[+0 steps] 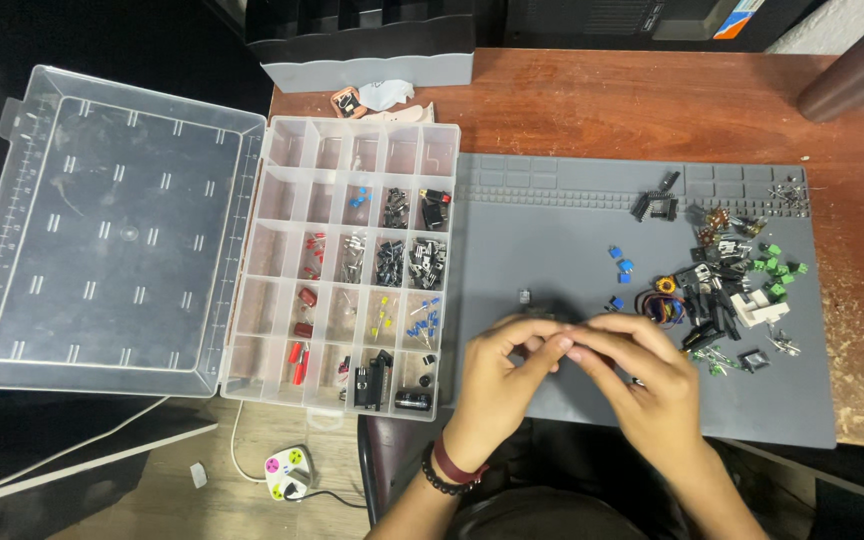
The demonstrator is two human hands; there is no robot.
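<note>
My left hand (500, 375) and my right hand (642, 375) meet over the near part of a grey work mat (552, 240), fingertips pinched together. Something small and dark seems to sit between the fingers, but the hands hide it and I cannot tell what it is. A pile of small electronic parts (722, 290), black, green, white and blue, lies on the mat right of my hands. A tiny dark part (524, 296) lies just beyond my left hand. A clear compartment box (347, 270) with sorted parts stands open to the left.
The box's clear lid (102, 230) lies flat at the far left, past the desk edge. A grey stacked tray (362, 45) stands at the back. A dark cylinder (852, 65) leans at the back right. Below, on the floor, lies a white plug (287, 470) with a cable.
</note>
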